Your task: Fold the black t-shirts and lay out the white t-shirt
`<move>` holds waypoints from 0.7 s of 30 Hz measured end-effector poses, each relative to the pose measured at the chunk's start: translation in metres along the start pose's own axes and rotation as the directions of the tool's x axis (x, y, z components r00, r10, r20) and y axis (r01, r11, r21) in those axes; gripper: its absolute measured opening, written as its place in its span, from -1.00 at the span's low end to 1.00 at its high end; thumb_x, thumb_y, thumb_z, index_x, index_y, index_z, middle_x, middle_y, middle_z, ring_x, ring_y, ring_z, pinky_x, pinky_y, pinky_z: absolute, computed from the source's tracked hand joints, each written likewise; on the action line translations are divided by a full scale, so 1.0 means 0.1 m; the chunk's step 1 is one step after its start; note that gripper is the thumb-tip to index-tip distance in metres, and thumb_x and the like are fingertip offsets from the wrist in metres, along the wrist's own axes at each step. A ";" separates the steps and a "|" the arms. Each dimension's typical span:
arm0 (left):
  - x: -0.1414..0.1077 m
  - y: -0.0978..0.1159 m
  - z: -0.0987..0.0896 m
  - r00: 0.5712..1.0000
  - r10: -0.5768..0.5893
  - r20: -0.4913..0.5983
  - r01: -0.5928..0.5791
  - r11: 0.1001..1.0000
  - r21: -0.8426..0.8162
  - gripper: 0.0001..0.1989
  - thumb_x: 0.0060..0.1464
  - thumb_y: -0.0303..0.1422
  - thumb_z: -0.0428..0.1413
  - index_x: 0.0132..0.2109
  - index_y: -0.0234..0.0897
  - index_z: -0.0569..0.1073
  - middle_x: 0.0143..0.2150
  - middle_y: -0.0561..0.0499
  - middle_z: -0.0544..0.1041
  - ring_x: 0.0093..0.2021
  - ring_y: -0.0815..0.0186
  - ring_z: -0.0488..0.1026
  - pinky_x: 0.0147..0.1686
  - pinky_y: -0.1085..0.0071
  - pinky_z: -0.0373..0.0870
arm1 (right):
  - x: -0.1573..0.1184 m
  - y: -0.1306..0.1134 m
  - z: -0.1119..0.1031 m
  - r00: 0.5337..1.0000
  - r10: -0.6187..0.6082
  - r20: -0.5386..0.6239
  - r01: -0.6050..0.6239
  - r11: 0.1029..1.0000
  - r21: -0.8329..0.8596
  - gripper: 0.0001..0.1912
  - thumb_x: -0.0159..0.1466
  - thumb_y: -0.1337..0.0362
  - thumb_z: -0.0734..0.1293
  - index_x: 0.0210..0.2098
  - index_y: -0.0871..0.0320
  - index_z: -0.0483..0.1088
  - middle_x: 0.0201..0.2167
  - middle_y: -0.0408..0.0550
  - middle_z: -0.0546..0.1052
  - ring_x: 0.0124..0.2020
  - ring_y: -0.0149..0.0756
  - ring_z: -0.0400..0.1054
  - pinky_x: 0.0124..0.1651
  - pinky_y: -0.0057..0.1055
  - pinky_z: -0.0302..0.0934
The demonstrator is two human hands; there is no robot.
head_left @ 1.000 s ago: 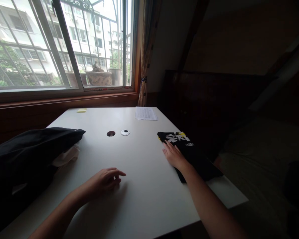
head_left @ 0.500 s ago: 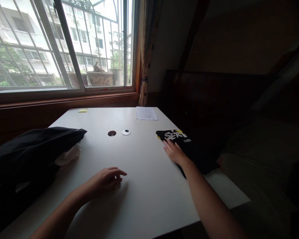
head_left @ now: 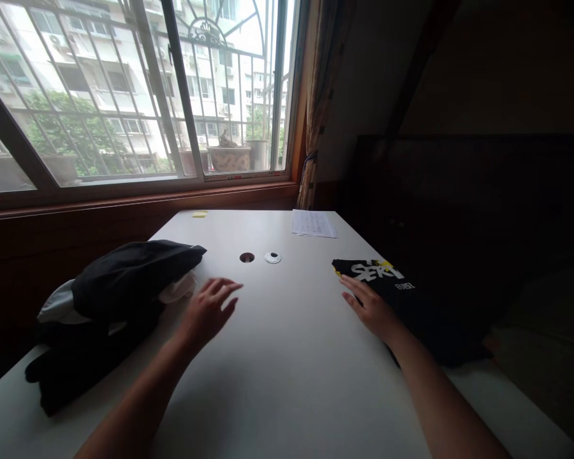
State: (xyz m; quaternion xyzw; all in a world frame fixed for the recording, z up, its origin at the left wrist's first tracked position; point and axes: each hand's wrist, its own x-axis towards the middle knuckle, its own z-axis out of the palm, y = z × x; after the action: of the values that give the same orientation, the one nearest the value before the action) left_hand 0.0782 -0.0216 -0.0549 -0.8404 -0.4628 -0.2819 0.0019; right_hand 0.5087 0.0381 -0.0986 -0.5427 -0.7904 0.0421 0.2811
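Cloth (head_left: 433, 312) lies folded flat, white-lettered.

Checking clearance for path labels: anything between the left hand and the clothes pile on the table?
Nothing visible. The left hand is right beside the clothes pile, nearest a pale cloth poking out of it. The round hole and white disc lie farther back, outside that gap.

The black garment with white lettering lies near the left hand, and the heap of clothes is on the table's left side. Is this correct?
Not quite. The head view shows the black garment near the right hand, not the left hand; the heap of clothes is on the left.
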 end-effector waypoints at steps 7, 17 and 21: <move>-0.09 -0.44 -0.73 0.786 -0.176 -0.593 0.408 0.868 0.284 -0.59 0.29 -0.30 0.10 0.25 -0.17 0.40 0.24 -0.15 0.44 0.39 -0.04 0.16 0.37 -0.13 0.00 | 0.03 0.00 0.03 0.997 -0.061 -0.040 0.064 0.994 0.089 -0.55 0.44 0.04 0.14 0.19 0.03 0.42 0.17 0.02 0.49 0.23 -0.09 0.34 0.32 -0.07 0.21; -0.51 -1.00 -0.93 0.623 -0.564 -0.542 0.742 0.646 0.180 -0.59 0.31 -0.12 0.02 0.12 -0.23 0.55 0.06 -0.21 0.60 -0.01 -0.06 0.55 -0.01 0.05 0.46 | 0.03 -0.07 0.02 0.993 -0.096 -0.064 0.100 0.992 0.073 -0.60 0.44 0.10 0.14 0.09 0.07 0.49 0.01 0.02 0.56 0.10 -0.09 0.41 0.20 -0.11 0.29; -0.29 -0.78 -0.66 0.771 -0.373 -0.516 0.468 0.882 0.062 -0.62 0.34 -0.14 0.00 0.09 -0.19 0.55 0.08 -0.09 0.61 0.06 0.07 0.55 0.11 0.19 0.43 | 0.03 -0.11 0.02 0.993 -0.105 -0.061 0.108 0.992 0.059 -0.61 0.44 0.12 0.14 0.08 0.04 0.49 -0.03 -0.01 0.59 0.08 -0.08 0.41 0.18 -0.09 0.30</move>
State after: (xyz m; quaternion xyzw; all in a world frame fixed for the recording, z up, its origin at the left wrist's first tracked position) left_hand -0.0257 -0.0170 -0.0330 -0.6116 -0.6479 -0.4338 0.1345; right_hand 0.4978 0.0367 -0.0945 -0.4916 -0.8082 0.0361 0.3223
